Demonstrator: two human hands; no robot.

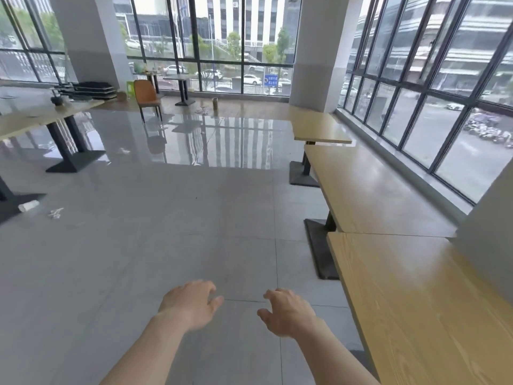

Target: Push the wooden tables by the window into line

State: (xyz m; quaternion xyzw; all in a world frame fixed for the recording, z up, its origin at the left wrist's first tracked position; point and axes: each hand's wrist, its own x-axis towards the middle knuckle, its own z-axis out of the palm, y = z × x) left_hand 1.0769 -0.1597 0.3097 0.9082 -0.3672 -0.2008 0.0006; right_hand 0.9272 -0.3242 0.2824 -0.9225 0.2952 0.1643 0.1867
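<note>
Three wooden tables (pixel 369 190) by the window (pixel 444 79); one orange chair (pixel 147 95); perhaps two far tables (pixel 177 79).

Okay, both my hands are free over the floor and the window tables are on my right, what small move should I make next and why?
Probably step right and set both palms on the nearest table. Its near edge sits at an angle to the middle table, and the far table is offset too. The left hand and right hand hang open above the floor, touching nothing.
</note>
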